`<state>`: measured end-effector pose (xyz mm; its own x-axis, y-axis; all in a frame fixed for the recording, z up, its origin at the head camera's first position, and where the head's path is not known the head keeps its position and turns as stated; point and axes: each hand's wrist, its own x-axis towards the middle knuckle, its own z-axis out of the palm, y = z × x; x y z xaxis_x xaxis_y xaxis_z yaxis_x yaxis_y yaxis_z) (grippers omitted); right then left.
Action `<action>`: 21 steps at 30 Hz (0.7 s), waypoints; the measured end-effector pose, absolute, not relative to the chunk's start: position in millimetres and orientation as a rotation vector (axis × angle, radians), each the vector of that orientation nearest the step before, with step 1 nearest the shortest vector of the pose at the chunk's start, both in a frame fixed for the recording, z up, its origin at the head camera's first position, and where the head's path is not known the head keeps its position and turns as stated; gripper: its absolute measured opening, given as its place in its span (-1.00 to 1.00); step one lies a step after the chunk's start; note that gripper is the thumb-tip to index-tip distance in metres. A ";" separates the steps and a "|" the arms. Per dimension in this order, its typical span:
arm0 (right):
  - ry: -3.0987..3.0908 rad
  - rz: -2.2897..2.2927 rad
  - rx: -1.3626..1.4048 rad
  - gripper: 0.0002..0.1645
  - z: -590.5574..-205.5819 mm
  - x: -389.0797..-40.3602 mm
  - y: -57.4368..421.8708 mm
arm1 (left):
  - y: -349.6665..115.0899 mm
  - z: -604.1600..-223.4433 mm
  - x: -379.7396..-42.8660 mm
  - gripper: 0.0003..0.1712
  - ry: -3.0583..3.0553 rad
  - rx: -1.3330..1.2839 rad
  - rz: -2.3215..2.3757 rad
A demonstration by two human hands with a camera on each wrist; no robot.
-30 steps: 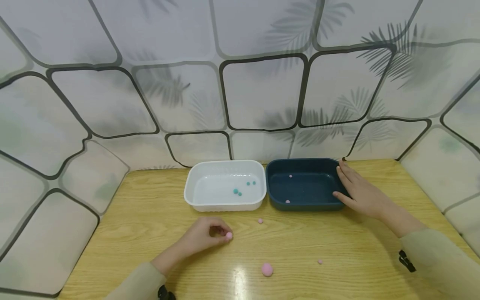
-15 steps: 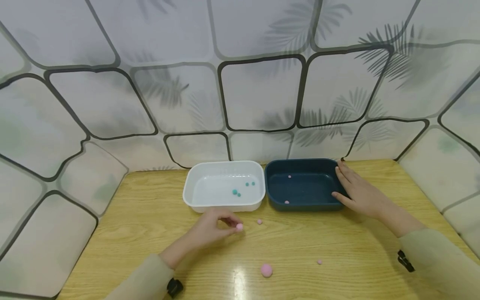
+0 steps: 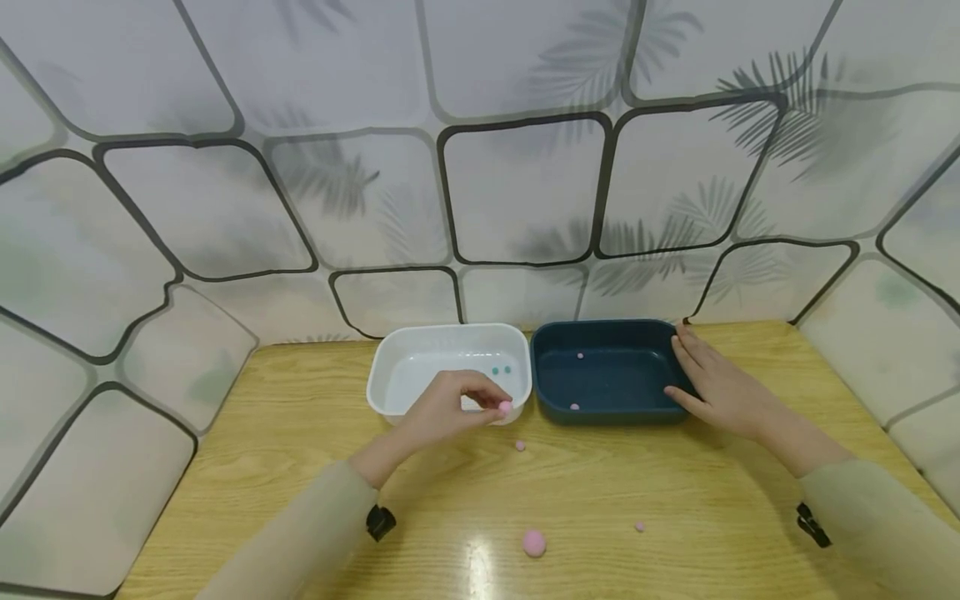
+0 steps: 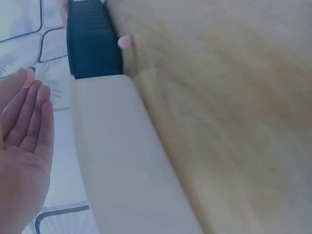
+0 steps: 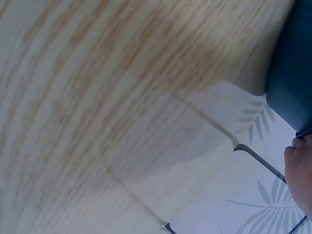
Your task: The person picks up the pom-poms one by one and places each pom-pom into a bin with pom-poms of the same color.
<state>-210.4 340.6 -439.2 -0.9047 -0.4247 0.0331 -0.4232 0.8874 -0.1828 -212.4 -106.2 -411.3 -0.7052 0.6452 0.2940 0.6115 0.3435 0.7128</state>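
Note:
Between thumb and fingertips my left hand (image 3: 442,412) pinches a small pink ball (image 3: 506,407), over the front right part of the white tray (image 3: 390,400) in the head view. The left wrist view also shows this pink ball (image 4: 29,77) at the fingertips. Two teal balls (image 3: 501,370) show in the white tray; my hand covers part of its inside. My right hand (image 3: 720,387) rests with extended fingers along the right rim of the dark blue tray (image 3: 615,414). Inside that tray lie two tiny pink balls (image 3: 581,356).
The trays stand side by side at the back of the wooden table (image 3: 285,450), before a patterned cloth wall (image 3: 525,192). On the tabletop lie a larger pink ball (image 3: 534,543), a small pink ball (image 3: 520,446) near the trays and another pink ball (image 3: 640,527) at right.
My left hand has moved right and away from me with the pink ball, from the tabletop to over the white tray's front edge. The right hand has stayed at the blue tray.

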 end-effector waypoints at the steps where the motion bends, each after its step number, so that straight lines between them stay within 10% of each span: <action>1: 3.043 -0.294 -0.683 0.11 -439.4 -210.3 340.7 | -103.4 -409.7 -215.7 -0.83 2.546 1.188 1.320; 21: 3.045 -0.322 -0.683 0.11 -441.2 -210.3 341.2 | -53.8 -407.2 -268.0 -0.75 2.593 1.056 1.398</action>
